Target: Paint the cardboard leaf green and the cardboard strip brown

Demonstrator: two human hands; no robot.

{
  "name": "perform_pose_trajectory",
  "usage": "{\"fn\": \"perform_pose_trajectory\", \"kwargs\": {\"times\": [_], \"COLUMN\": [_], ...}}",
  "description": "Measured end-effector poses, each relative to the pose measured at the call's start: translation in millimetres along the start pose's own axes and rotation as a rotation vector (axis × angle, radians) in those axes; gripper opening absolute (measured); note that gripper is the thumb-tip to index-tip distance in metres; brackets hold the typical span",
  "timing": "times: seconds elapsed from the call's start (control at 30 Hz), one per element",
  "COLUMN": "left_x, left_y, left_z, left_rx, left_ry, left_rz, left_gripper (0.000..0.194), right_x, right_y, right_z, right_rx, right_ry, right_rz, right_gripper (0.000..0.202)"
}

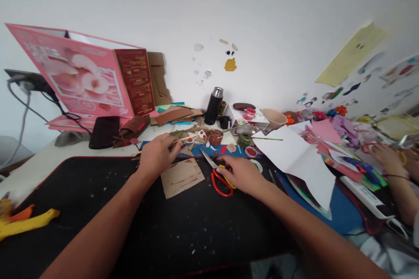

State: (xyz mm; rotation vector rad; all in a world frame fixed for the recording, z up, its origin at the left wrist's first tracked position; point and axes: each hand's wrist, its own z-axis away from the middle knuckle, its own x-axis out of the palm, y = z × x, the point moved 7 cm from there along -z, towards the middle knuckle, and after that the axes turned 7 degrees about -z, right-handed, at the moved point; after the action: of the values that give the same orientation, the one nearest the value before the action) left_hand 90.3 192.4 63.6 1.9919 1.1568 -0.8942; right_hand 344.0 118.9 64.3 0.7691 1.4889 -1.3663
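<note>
My left hand (157, 154) is closed, its thumb and fingers bent around a thin wooden stick (187, 138) that shows at both sides of the hand. Directly below it lies a square piece of brown cardboard (182, 177) with reddish-brown streaks. My right hand (241, 172) grips a pair of scissors (222, 183) with red and yellow handles near the pivot, no fingers through the loops. The blades are slightly parted and point up and left. Beyond the hands stand a jar of brown paint (215, 137) and a jar of green paint (244, 140), with a brush across the green one.
A black thermos (214, 107) stands near the wall. At the left are a pink box (88, 83) and a dark phone (104, 132). White paper (294, 148) and a power strip (365, 198) lie to the right, beside another person's hand (384, 157). Yellow-handled tool (29, 222) at the left edge.
</note>
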Motion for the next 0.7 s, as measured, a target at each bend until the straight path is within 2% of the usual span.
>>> {"fn": "perform_pose_trajectory", "kwargs": {"times": [0.13, 0.3, 0.43, 0.57, 0.7], "left_x": [1.8, 3.8, 5.5, 6.1, 6.1], "left_y": [-2.2, -3.5, -4.8, -5.3, -7.6], "left_z": [0.8, 0.9, 0.5, 0.5, 0.3], "left_rx": [0.002, 0.015, -0.02, -0.034, -0.054], "left_ry": [0.014, 0.015, -0.005, -0.004, 0.007], "left_rz": [0.004, 0.027, 0.063, 0.09, 0.119], "left_gripper": [0.034, 0.033, 0.032, 0.032, 0.032], "right_x": [18.6, 30.7, 32.6, 29.7, 33.4], "right_y": [-2.3, -4.3, -3.0, 4.6, 16.8], "right_z": [15.0, 17.5, 14.1, 13.6, 16.8], "right_rx": [-0.015, -0.027, -0.036, 0.004, 0.038], "right_ry": [-0.123, -0.115, -0.11, -0.038, 0.041], "right_rz": [0.144, 0.263, 0.253, 0.109, -0.242], "right_gripper": [0.038, 0.037, 0.032, 0.024, 0.018]}}
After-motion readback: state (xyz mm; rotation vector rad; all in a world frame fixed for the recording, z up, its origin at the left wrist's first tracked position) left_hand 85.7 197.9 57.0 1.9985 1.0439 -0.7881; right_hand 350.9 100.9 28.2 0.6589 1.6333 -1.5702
